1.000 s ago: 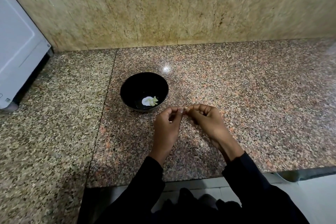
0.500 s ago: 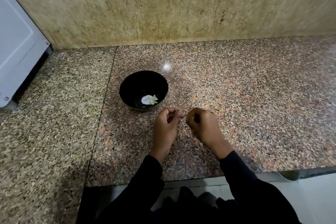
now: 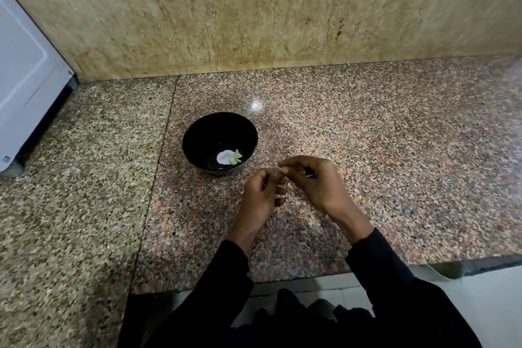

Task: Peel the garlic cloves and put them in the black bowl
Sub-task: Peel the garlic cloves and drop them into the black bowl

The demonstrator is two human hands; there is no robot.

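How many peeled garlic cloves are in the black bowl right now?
2, maybe more: pale cloves bunched at the black bowl bottom's right side, touching; the cluster is too small to separate surely.

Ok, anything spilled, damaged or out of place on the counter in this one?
Nothing stands out. The black bowl sits upright on the granite counter with peeled garlic cloves inside. Both hands meet just beside it, fingers curled together; what they pinch is too small to tell.

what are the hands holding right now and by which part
Something very small is pinched between the fingertips of the left hand and the right hand, likely a garlic clove being peeled. It is too hidden to tell which part is gripped.
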